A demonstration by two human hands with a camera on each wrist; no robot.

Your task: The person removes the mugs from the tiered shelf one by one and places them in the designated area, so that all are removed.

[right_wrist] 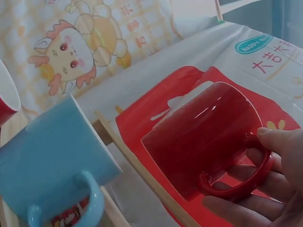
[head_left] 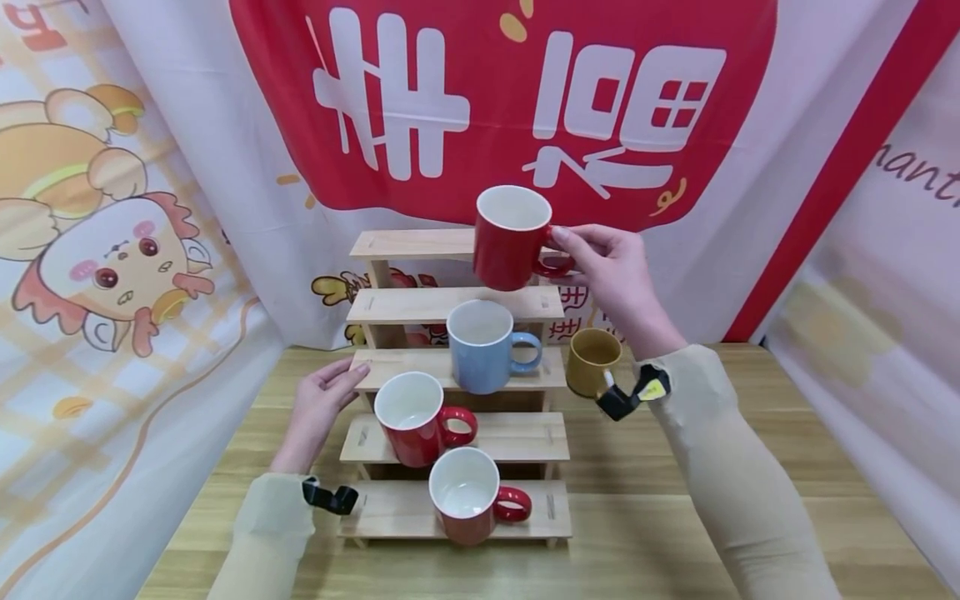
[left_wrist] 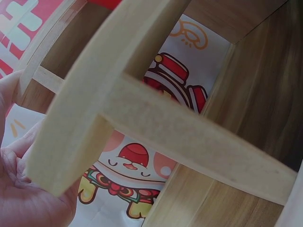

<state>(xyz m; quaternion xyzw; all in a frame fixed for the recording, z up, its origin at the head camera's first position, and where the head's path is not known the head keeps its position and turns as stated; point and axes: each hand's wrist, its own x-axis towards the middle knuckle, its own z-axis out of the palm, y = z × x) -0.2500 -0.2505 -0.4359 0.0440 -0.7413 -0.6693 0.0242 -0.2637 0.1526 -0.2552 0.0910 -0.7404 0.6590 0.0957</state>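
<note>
My right hand (head_left: 611,267) pinches the handle of a red mug (head_left: 510,250), white inside, with thumb and fingers. The mug is upright over the top of a stepped wooden rack (head_left: 405,243), overlapping its upper two steps in the head view. My left hand (head_left: 318,408) holds the left end of the rack's middle step (left_wrist: 71,123), thumb on the plank. A light blue mug (head_left: 482,358) sits on that middle step. Below it stand a second red mug (head_left: 416,429) and, on the lowest step, a third red mug (head_left: 468,504), handles to the right.
A mustard-yellow mug (head_left: 592,362) stands on the wood-grain table (head_left: 637,500), right of the rack and close under my right forearm. Behind the rack hangs a printed cloth (head_left: 502,100) with a big red patch; more printed cloth (head_left: 120,250) closes off the left side.
</note>
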